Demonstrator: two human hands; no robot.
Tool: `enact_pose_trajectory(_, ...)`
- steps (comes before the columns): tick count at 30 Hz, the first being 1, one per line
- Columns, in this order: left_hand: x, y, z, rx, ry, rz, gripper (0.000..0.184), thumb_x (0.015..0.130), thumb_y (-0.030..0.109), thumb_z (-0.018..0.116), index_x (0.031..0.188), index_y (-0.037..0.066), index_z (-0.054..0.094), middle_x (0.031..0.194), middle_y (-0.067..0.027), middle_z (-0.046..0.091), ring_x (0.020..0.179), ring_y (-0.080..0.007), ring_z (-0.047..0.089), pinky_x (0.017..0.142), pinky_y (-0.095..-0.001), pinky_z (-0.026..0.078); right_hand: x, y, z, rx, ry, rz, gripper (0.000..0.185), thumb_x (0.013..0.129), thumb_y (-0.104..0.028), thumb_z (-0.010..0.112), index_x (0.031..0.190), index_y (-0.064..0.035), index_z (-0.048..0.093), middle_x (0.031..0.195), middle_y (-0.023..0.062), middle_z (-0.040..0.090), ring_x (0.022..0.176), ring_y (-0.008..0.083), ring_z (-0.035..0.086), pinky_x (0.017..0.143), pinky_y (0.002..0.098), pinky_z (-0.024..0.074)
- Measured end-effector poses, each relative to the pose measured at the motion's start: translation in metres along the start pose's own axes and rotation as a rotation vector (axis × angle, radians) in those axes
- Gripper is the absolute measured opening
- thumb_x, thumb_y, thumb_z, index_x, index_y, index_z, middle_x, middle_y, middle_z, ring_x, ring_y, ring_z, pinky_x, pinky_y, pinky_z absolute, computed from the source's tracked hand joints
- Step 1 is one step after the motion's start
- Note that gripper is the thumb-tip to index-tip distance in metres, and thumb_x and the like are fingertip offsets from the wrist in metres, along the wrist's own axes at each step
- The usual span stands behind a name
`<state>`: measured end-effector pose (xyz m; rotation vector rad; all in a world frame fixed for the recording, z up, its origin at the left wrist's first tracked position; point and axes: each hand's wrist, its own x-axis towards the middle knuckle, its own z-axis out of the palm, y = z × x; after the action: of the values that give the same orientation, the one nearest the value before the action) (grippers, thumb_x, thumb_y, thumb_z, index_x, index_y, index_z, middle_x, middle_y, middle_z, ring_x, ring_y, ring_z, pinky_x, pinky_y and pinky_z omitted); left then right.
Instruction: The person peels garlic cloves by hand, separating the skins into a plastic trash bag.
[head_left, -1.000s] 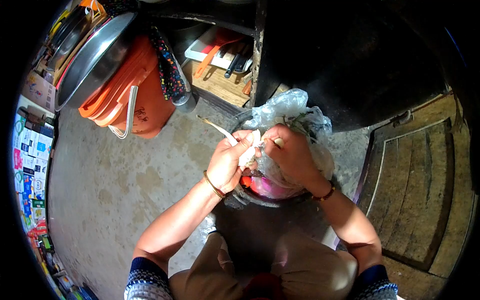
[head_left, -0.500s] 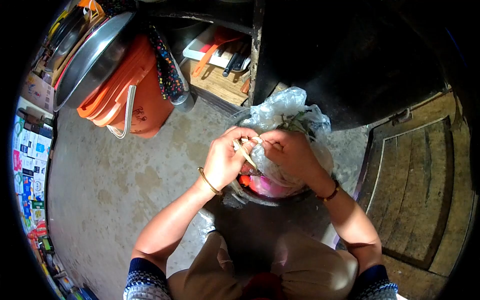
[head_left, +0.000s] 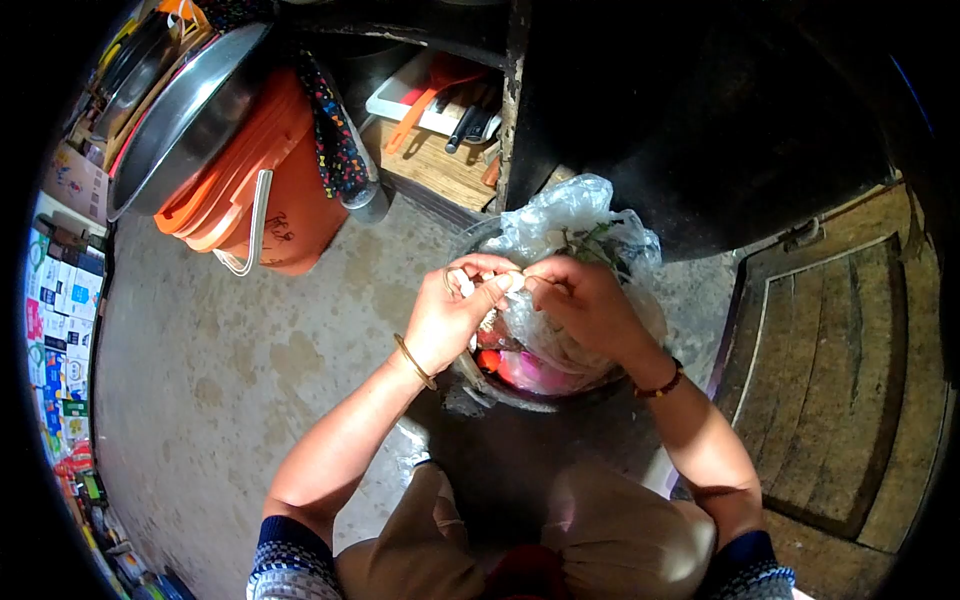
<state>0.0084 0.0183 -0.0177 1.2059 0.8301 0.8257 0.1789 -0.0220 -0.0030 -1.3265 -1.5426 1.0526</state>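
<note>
A garlic clove [head_left: 515,283] is held by the curled left hand [head_left: 450,312]; the right hand [head_left: 592,305], fingers drawn together, pinches its edge above a bag [head_left: 565,210] in a basin [head_left: 545,404]. Peeling appears to be the step, calling for a fine, steady pull.

2 sleeves [head_left: 293,560], ending near elbows: navy band, then navy-and-white checked knit. Left hand [head_left: 448,312]: 1 thin gold-coloured bangle [head_left: 412,364] at wrist. Right hand [head_left: 588,305]: 1 dark, reddish beaded bracelet [head_left: 663,385]. Tan trousers [head_left: 632,545]. Dark red cloth [head_left: 525,577] at lap.
</note>
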Motion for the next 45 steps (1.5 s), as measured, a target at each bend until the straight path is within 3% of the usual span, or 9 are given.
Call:
enact_pose_trajectory(8,-0.001,-0.001,0.001,0.117,-0.036,0.131,0.013,0.085,0.008,0.056,0.094,0.0,0.06,0.077,-0.0031,0.059,0.066,-0.0071,0.054,0.059,-0.0205,0.044,0.002,-0.002,0.002,-0.176,0.01,-0.006,0.01,0.079,-0.011,0.059,0.079,-0.0012,0.06,0.059,-0.0042,0.049,0.056,0.0025,0.042,0.05,0.02,0.0352)
enact_pose_trajectory(10,-0.001,-0.003,0.001,0.113,-0.036,0.14,0.017,0.085,0.01,0.055,0.098,-0.001,0.06,0.079,-0.0043,0.058,0.066,-0.0093,0.054,0.063,-0.0217,0.044,0.002,-0.006,0.004,-0.232,0.006,0.015,0.023,0.081,-0.024,0.049,0.075,-0.0026,0.057,0.072,0.0153,0.058,0.064,0.0295,0.057,0.062,0.0364,0.0455)
enact_pose_trajectory(14,0.0,0.001,0.0,0.502,-0.081,0.472,0.022,0.087,0.015,0.053,0.102,0.0,0.06,0.08,-0.0048,0.056,0.065,-0.0099,0.054,0.06,-0.02,0.043,0.002,-0.006,0.005,-0.164,0.048,0.004,0.022,0.08,-0.022,0.049,0.074,-0.0026,0.057,0.071,0.015,0.058,0.064,0.0287,0.057,0.062,0.0359,0.0457)
enact_pose_trajectory(16,-0.003,0.001,0.0,0.269,-0.101,0.246,0.022,0.087,0.016,0.054,0.102,0.001,0.059,0.08,-0.005,0.057,0.065,-0.0097,0.054,0.058,-0.0195,0.043,0.003,0.001,0.005,-0.048,0.053,-0.02,0.006,0.078,-0.008,0.06,0.075,-0.0018,0.06,0.061,-0.0076,0.046,0.057,0.0002,0.039,0.049,0.0176,0.0317)
enact_pose_trajectory(20,-0.004,0.007,0.001,-0.49,-0.133,-0.128,0.021,0.086,0.017,0.056,0.102,0.003,0.055,0.08,-0.0049,0.058,0.063,-0.0093,0.053,0.052,-0.0193,0.042,0.001,0.014,0.001,0.137,0.054,0.134,0.008,0.078,-0.008,0.06,0.076,-0.0012,0.06,0.063,-0.0067,0.048,0.058,0.0008,0.039,0.05,0.0179,0.0324)
enact_pose_trajectory(22,-0.003,0.002,-0.001,-0.536,-0.117,-0.177,0.02,0.085,0.017,0.057,0.101,0.004,0.054,0.08,-0.0048,0.058,0.063,-0.0093,0.054,0.05,-0.0199,0.042,0.002,0.019,0.002,0.035,0.098,-0.062,0.01,0.079,-0.01,0.06,0.077,-0.0007,0.06,0.064,-0.0062,0.05,0.059,0.0015,0.04,0.051,0.0188,0.0341)
enact_pose_trajectory(31,-0.001,-0.005,-0.001,-0.608,-0.034,-0.228,0.019,0.084,0.014,0.058,0.1,0.005,0.055,0.078,-0.0045,0.059,0.063,-0.0097,0.054,0.05,-0.0209,0.042,0.002,-0.016,0.013,-0.207,0.018,0.024,0.02,0.081,-0.021,0.053,0.076,-0.0023,0.056,0.066,0.017,0.056,0.059,0.0292,0.055,0.055,0.0363,0.0432)
enact_pose_trajectory(34,-0.002,-0.008,-0.005,-0.578,-0.072,-0.22,0.02,0.085,0.014,0.057,0.102,0.003,0.055,0.079,-0.0044,0.059,0.065,-0.0095,0.054,0.051,-0.021,0.042,0.002,-0.002,0.012,-0.266,0.072,-0.102,0.014,0.078,-0.014,0.061,0.079,-0.0008,0.058,0.06,0.0063,0.054,0.054,0.0079,0.048,0.051,0.0234,0.0394)
enact_pose_trajectory(45,-0.001,-0.01,-0.008,-0.407,-0.165,-0.191,0.024,0.085,0.007,0.055,0.108,0.0,0.053,0.086,-0.0049,0.058,0.07,-0.0082,0.054,0.05,-0.0195,0.041,0.0,0.0,0.005,0.138,0.182,0.005,0.006,0.08,-0.008,0.059,0.081,-0.0019,0.058,0.067,-0.0042,0.055,0.059,0.004,0.047,0.052,0.0201,0.0386)
